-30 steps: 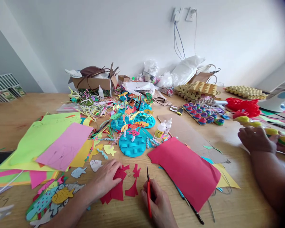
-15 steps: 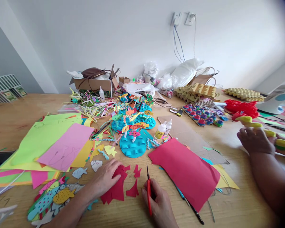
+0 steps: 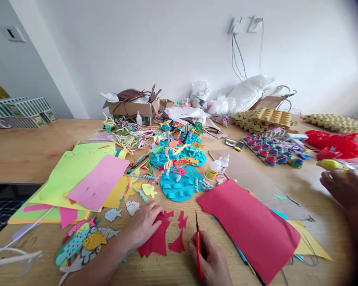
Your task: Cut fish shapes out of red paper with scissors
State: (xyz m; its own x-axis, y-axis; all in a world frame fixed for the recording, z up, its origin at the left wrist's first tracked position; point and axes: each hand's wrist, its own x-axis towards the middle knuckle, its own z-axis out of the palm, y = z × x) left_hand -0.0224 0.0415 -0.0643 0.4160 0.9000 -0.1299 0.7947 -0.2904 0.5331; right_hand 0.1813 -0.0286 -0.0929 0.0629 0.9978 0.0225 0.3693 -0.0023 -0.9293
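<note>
My right hand point(image 3: 211, 260) is closed around red-handled scissors point(image 3: 198, 248). Their dark blades are together and point away from me. My left hand point(image 3: 146, 224) lies palm down over a cluster of red paper pieces point(image 3: 158, 241), fingers stretched out and partly covering them. Between my two hands, smaller red scraps point(image 3: 177, 242) rest on the wood. Right of the scissors lies a large red sheet point(image 3: 250, 226) with a cut, curved left edge. Left of my forearm is a pile of paper fish, among them a yellow dotted fish point(image 3: 94, 240).
Blue paper discs point(image 3: 177, 186) with colourful fish stand mid-table, beside glue bottles point(image 3: 213, 169). A pink sheet point(image 3: 100, 182) tops coloured paper at left. Painted egg-carton cups point(image 3: 270, 151) sit at right, near another person's hand point(image 3: 346, 184). A cardboard box point(image 3: 131, 111) is at the back.
The view has swung left, so everything on the table appears further right. My hands keep their places over the red paper and on the scissors. The other person's hand has shifted.
</note>
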